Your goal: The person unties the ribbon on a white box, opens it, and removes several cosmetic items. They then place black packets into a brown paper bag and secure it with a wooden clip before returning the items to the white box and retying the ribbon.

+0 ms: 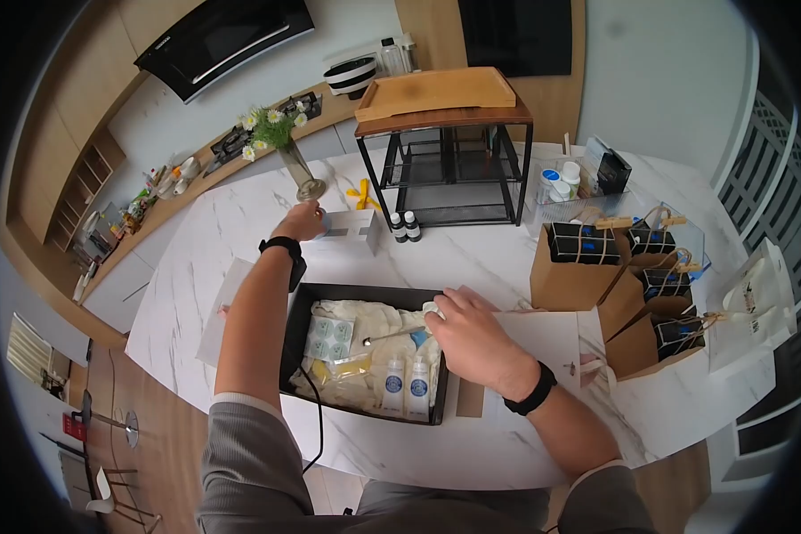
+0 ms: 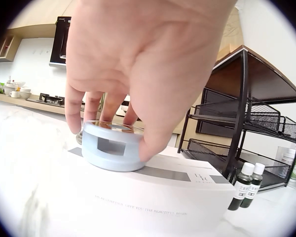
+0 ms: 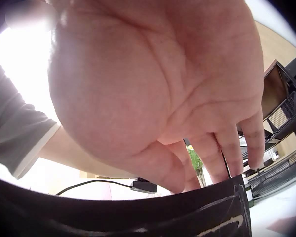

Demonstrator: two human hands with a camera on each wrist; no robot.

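Note:
A light blue round holder (image 2: 113, 148), with a rectangular cut-out in its side, sits at the top of a white box (image 2: 153, 207) with a grey band. My left hand (image 1: 304, 221) grips it from above, thumb on one side and fingers on the other. My right hand (image 1: 481, 343) is at the far right corner of an open black box (image 1: 365, 292), fingers reaching over its rim. The rim hides those fingertips in the right wrist view, so I cannot tell whether they hold anything. Inside lie white bottles (image 1: 393, 384), a blister pack (image 1: 331, 338) and a thin metal stick (image 1: 387, 337) on pale crumpled lining.
Two small dark bottles (image 1: 406, 228) stand beside a black mesh rack (image 1: 449, 169). A flower vase (image 1: 298, 169) and a yellow ribbon (image 1: 362, 195) are farther back. Brown paper bags (image 1: 561, 276) crowd the right side. A black cable (image 1: 319, 427) hangs over the near table edge.

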